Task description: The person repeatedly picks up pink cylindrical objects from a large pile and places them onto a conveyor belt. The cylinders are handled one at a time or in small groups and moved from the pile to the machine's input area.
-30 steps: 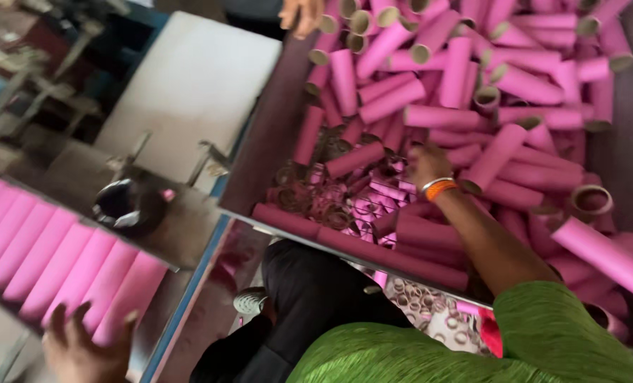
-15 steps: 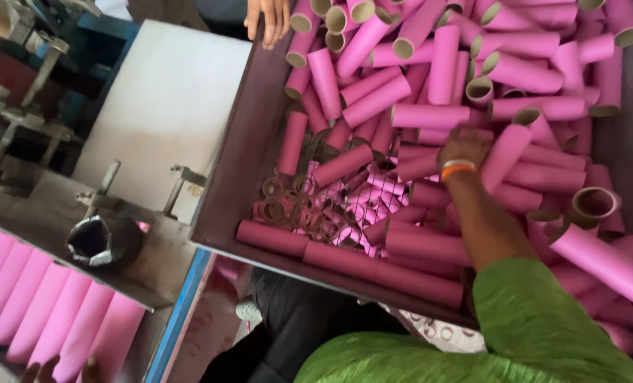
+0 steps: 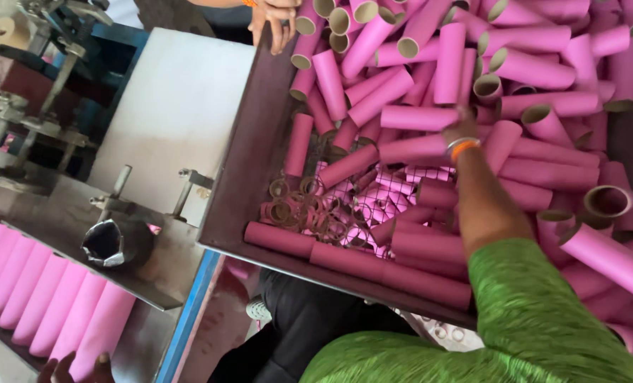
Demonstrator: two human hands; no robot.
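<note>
My right hand reaches into a deep brown bin heaped with pink cardboard tubes. Its fingers are buried among the tubes, so whether they hold one is hidden. An orange and a silver bangle sit on that wrist, and my sleeve is green. Only the fingertips of my left hand show at the bottom left edge, spread apart by a row of pink tubes lying side by side.
Another person's hand rests on the bin's far corner. Short cardboard rings and pink offcuts lie in the bin's near left. A metal socket sits on a steel machine bed, with a white panel behind and a blue frame edge.
My right hand has pushed farther into the tube pile, away from me. The view has swung right, so my left hand has slipped almost out of the bottom edge.
</note>
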